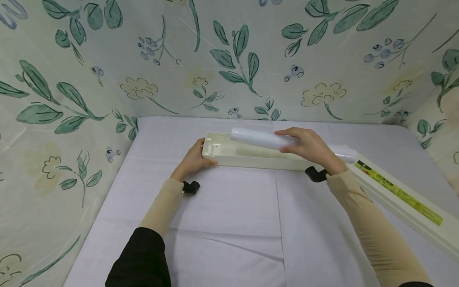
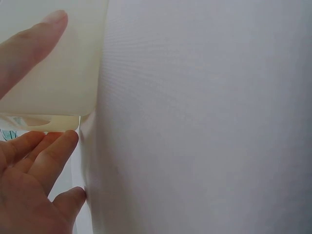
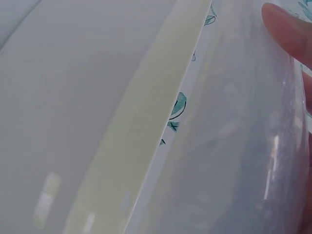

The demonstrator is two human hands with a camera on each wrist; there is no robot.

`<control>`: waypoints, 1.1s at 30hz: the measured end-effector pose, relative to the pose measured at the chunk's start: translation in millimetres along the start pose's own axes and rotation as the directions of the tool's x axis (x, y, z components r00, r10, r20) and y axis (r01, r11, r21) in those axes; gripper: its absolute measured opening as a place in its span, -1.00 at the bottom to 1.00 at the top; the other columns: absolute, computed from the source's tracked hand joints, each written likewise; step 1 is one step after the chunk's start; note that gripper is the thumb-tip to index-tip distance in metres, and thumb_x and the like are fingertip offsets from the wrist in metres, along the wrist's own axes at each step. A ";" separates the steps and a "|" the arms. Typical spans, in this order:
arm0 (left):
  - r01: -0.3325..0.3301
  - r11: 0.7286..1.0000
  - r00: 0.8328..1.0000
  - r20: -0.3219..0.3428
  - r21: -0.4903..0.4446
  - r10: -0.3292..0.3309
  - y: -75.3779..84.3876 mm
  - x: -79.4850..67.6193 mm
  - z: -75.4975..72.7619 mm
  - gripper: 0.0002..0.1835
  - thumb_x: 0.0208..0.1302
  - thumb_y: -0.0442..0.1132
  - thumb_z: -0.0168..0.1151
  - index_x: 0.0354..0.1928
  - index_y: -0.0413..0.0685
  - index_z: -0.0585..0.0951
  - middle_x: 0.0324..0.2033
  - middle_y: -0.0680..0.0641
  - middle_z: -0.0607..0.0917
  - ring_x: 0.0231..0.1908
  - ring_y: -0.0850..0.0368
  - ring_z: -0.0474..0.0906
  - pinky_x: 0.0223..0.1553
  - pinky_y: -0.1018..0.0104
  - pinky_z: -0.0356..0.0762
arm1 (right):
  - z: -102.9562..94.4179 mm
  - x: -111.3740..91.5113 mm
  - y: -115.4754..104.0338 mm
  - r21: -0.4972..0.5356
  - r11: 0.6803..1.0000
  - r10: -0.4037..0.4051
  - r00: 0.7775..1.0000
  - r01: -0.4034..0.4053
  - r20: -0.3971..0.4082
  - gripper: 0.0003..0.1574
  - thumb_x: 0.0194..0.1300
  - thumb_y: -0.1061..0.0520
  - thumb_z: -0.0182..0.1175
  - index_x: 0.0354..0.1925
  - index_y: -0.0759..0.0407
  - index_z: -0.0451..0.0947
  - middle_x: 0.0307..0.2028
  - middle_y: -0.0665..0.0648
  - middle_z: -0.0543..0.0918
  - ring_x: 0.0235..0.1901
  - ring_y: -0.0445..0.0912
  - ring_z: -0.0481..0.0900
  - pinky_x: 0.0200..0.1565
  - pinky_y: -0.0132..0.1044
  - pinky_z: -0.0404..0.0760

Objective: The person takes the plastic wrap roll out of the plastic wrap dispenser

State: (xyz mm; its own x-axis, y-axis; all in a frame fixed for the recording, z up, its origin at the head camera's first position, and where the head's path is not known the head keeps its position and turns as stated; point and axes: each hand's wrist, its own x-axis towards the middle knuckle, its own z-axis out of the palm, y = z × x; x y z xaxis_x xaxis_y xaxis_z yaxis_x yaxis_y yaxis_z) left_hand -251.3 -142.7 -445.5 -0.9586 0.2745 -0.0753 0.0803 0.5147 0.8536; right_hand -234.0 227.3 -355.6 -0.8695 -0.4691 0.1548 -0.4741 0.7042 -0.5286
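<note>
A clear, shiny roll of plastic film (image 1: pixel 256 138) is gripped by my right hand (image 1: pixel 310 145), thumb on the near side and fingers over the top. It hangs tilted over a long cream plastic box (image 1: pixel 258 162), left end higher, its middle hidden behind the hand. In the right wrist view the film roll (image 3: pixel 234 131) fills the right half beside the box wall (image 3: pixel 131 112). My left hand (image 1: pixel 195 159) holds the box's left end. The left wrist view has its thumb (image 2: pixel 36 46) on the front wall and its fingertips at the end face.
The long cream lid (image 1: pixel 408 211), bearing a yellow-green label (image 1: pixel 399 191), lies slantwise at the right, close to the box's right end. A white cloth (image 1: pixel 229 207) covers the table. Floral fabric (image 1: pixel 179 79) hangs behind and at the sides.
</note>
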 end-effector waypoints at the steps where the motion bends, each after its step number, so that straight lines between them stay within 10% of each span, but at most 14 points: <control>1: 0.000 1.000 1.000 -0.001 -0.001 0.000 -0.1 -0.1 0.0 0.08 -0.07 -0.26 0.54 0.42 -0.22 0.06 0.30 -0.23 0.31 0.27 -0.13 0.25 0.28 -0.03 0.13 | -0.3 -0.9 0.4 -0.001 1.000 0.000 1.000 0.000 -0.003 -0.36 0.12 0.08 0.41 0.19 0.08 0.53 0.16 0.17 0.54 0.20 0.11 0.40 0.15 0.09 0.34; 33: -0.004 1.000 1.000 -0.011 0.002 0.004 -2.2 0.4 1.0 0.08 -0.07 -0.25 0.55 0.43 -0.22 0.06 0.32 -0.22 0.28 0.29 -0.14 0.23 0.29 -0.04 0.13 | -21.7 -38.1 16.9 -0.048 0.986 0.156 0.987 -0.158 -0.028 -0.34 0.15 0.07 0.39 0.22 0.09 0.50 0.18 0.26 0.49 0.14 0.18 0.40 0.07 0.16 0.37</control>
State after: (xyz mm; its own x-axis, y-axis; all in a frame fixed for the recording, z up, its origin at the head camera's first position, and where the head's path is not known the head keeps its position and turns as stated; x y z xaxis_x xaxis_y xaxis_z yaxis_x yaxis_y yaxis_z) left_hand -251.5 -142.9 -448.0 -0.9611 0.2682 -0.0660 0.0850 0.5148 0.8531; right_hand -211.8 268.6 -352.3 -0.9365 -0.3380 0.0936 -0.3372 0.7942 -0.5056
